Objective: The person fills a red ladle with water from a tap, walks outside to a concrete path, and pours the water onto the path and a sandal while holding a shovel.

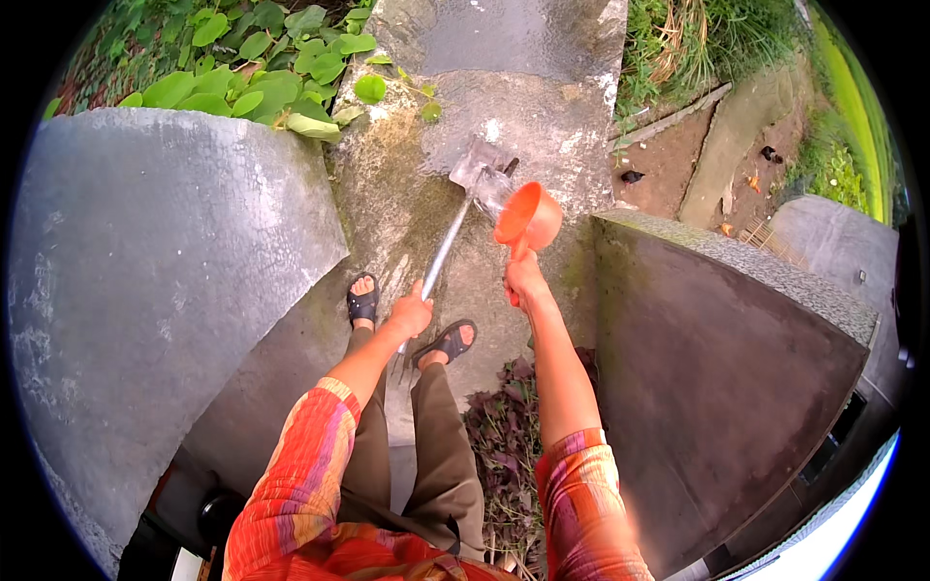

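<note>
My left hand (412,312) is closed around the metal handle (445,253) of a long tool. The handle slants up and away to a flat, wet head (476,168) resting at the concrete path; its exact kind is unclear. My right hand (523,276) grips the handle of an orange plastic dipper (534,216), tilted with its mouth towards the tool head. Water (495,190) pours from the dipper over the head and onto the path. A dark piece (511,167) sticks out just behind the water.
Grey concrete slab (174,254) at left, dark walled structure (712,378) at right. Leafy vines (269,72) overhang the path's left edge. Purple-leaved cuttings (508,450) lie beside my sandalled feet. Dark birds, apparently chickens (632,176), are on the soil below at right.
</note>
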Action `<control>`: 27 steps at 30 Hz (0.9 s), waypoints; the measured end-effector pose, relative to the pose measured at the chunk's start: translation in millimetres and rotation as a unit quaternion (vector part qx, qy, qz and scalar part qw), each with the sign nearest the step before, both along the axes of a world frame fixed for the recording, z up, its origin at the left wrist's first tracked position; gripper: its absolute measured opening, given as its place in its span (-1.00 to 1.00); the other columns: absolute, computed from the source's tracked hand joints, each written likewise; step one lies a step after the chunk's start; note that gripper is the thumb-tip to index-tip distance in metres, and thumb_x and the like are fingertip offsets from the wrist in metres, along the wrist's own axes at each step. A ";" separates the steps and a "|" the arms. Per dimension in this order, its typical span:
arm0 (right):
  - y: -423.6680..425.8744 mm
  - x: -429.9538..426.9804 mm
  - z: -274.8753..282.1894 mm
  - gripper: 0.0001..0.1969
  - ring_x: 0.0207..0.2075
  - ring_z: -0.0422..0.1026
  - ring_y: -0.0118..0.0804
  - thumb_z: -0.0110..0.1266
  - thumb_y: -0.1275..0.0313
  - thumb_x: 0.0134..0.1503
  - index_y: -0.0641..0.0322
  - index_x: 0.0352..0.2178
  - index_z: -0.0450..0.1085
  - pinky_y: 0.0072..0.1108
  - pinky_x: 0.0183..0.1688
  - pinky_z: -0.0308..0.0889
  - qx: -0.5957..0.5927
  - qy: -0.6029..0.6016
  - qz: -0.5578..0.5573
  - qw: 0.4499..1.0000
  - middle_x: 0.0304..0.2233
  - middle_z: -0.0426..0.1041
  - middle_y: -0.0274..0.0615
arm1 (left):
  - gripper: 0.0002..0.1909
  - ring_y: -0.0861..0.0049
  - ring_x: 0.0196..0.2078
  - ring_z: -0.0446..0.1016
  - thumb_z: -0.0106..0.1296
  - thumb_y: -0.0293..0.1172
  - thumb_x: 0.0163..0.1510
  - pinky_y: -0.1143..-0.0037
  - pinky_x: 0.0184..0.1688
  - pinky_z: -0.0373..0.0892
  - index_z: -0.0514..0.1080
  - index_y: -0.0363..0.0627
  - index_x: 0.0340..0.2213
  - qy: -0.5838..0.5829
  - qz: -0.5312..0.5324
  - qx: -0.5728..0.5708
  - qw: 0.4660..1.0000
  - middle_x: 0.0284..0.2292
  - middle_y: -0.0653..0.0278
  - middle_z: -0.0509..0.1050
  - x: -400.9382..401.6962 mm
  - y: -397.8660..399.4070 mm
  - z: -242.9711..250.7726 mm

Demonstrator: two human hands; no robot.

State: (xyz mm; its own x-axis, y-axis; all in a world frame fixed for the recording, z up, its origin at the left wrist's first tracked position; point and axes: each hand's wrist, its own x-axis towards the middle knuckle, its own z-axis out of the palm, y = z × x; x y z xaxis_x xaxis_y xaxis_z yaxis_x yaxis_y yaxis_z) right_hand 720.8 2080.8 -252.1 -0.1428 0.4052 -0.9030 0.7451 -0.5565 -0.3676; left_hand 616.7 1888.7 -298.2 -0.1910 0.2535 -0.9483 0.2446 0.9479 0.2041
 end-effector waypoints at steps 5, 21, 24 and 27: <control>0.9 11.4 -31.1 -0.57 -0.78 0.25 -0.30 -0.25 0.51 -0.02 0.21 -0.07 -0.08 -0.53 -0.80 0.13 0.138 -0.038 -0.021 0.989 -0.53 0.29 -0.01 | -0.39 0.34 -0.70 0.42 -0.26 -0.25 0.05 0.43 -0.47 0.39 -0.16 -0.11 0.09 -0.002 0.005 0.004 1.000 -0.51 -0.02 0.45 8.5 9.0 3.9; -7.2 37.3 9.2 -0.38 -0.14 0.27 0.17 -0.19 0.51 -0.03 0.08 0.09 -0.20 -0.29 -0.09 0.16 0.284 0.017 0.113 0.952 -0.14 0.26 0.21 | -0.41 0.32 -0.70 0.41 -0.26 -0.25 0.05 0.39 -0.56 0.36 -0.15 -0.17 0.07 0.020 0.005 0.044 0.999 -0.56 -0.02 0.44 19.3 -19.7 -2.3; -31.8 75.8 23.1 -0.38 -0.07 0.23 0.12 -0.17 0.53 -0.01 0.11 0.09 -0.19 -0.35 -0.06 0.15 0.320 0.075 0.082 0.941 -0.07 0.18 0.20 | -0.38 0.29 -0.67 0.42 -0.29 -0.23 0.05 0.36 -0.45 0.37 -0.19 -0.18 0.09 -0.002 -0.009 -0.028 1.000 -0.44 -0.04 0.44 2.3 3.0 16.6; -60.9 102.2 50.2 -0.39 -0.05 0.23 0.08 -0.17 0.54 0.00 0.17 0.09 -0.18 -0.39 -0.06 0.15 0.282 0.056 0.067 0.955 -0.05 0.17 0.17 | -0.46 0.27 -0.67 0.42 -0.27 -0.25 0.05 0.39 -0.55 0.36 -0.08 -0.23 0.02 -0.010 -0.034 -0.012 0.999 -0.44 -0.06 0.43 -22.9 -6.9 7.1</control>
